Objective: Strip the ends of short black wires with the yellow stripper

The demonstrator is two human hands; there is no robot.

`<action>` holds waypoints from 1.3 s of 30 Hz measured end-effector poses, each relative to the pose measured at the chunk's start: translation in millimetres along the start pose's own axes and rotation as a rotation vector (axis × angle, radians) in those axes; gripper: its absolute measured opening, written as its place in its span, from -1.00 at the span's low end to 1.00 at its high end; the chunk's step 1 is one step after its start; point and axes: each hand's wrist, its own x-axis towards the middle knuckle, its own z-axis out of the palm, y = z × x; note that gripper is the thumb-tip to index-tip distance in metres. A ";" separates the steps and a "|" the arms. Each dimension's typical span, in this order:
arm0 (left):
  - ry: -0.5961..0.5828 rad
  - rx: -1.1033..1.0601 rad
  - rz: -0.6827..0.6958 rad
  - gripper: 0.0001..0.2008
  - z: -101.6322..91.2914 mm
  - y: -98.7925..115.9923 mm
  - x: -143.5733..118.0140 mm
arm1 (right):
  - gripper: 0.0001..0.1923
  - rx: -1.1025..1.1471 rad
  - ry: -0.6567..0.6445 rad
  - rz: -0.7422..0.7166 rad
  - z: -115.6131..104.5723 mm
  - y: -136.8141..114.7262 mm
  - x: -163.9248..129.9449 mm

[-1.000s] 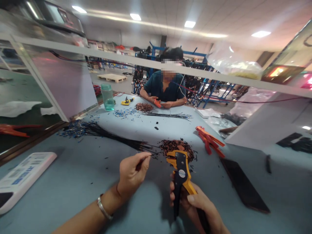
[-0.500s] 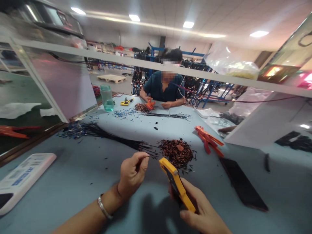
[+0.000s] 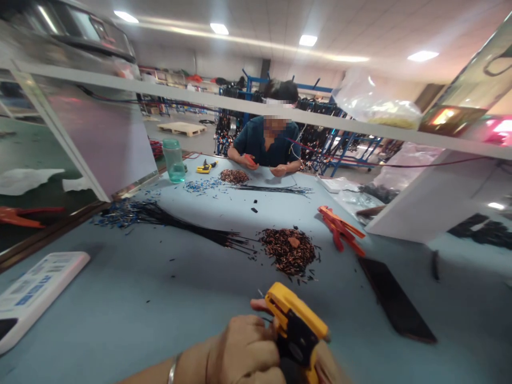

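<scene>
My right hand (image 3: 330,365) is wrapped round a yellow and black wire stripper (image 3: 298,317); most of that hand is hidden behind the tool and my left hand. Right against the stripper is my left hand (image 3: 250,346), fingers curled closed, with a short piece of thin black wire (image 3: 266,319) showing at its fingers by the jaws. How far the wire reaches into the jaws cannot be made out. Beyond my hands lies a heap of short black pieces with copper-coloured ends (image 3: 286,253). To its left stretches a bundle of long black wires (image 3: 192,229) with blue ends.
Red-orange pliers (image 3: 340,229) and a black phone (image 3: 396,298) lie to the right. A white box-like device (image 3: 44,293) is at the left. Across the table (image 3: 132,282), a co-worker (image 3: 268,141) sits behind another heap, a green bottle (image 3: 173,160) and another yellow tool (image 3: 206,166).
My left hand has moved down and right, from the wire ends to the stripper. The stripper has tilted and come slightly nearer me. The co-worker's hand has lifted red-handled pliers off the far heap.
</scene>
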 end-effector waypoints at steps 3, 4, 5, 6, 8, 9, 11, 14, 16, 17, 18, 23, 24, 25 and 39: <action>0.184 -0.239 -0.300 -0.64 4.6 5.1 1.9 | -0.44 -0.019 0.023 0.007 2.5 -1.1 -0.6; 0.260 -0.264 -0.402 -0.67 5.9 5.2 4.2 | -0.51 -0.036 0.048 0.003 2.7 -2.7 0.1; 0.348 -0.289 -0.505 -0.69 6.8 4.0 7.3 | -0.57 -0.056 0.076 -0.009 2.7 -5.0 1.2; 0.431 -0.328 -0.594 -0.70 7.1 1.5 11.0 | -0.64 -0.074 0.098 -0.029 2.5 -8.1 2.6; 0.668 -0.561 -0.854 -0.75 5.0 -7.1 19.5 | -0.72 -0.086 0.114 -0.075 2.0 -15.3 5.9; 0.749 -0.682 -0.939 -0.75 2.5 -12.9 23.6 | -0.74 -0.076 0.109 -0.096 1.7 -18.8 7.6; 0.838 -0.851 -1.035 -0.70 -5.0 -25.7 29.7 | -0.74 -0.043 0.101 -0.119 0.2 -23.2 10.9; 0.941 -0.942 -1.161 -0.64 -18.1 -44.3 31.0 | -0.73 0.013 0.110 -0.134 -4.8 -21.1 15.9; 0.966 -0.938 -1.187 -0.65 -24.8 -53.8 28.0 | -0.69 0.103 0.118 -0.135 -9.5 -15.6 19.5; 0.973 -0.935 -1.193 -0.66 -27.0 -57.4 26.3 | -0.65 0.173 0.124 -0.129 -11.8 -12.9 21.1; 0.973 -0.929 -1.196 -0.66 -28.5 -60.1 24.6 | -0.63 0.256 0.128 -0.113 -13.7 -10.6 22.4; 0.962 -0.898 -1.216 -0.68 -29.6 -65.7 21.8 | -0.63 0.559 0.102 0.049 -15.8 -9.3 22.9; 0.964 -0.890 -1.216 -0.69 -29.9 -66.4 21.8 | -0.64 0.567 0.086 0.069 -14.9 -9.7 22.4; 0.966 -0.885 -1.215 -0.70 -30.5 -67.2 21.8 | -0.63 0.563 0.066 0.082 -13.6 -9.7 22.0; 1.041 -0.980 -1.227 -0.85 -51.3 -84.7 17.9 | -0.60 0.570 -0.052 0.188 5.1 -6.4 19.1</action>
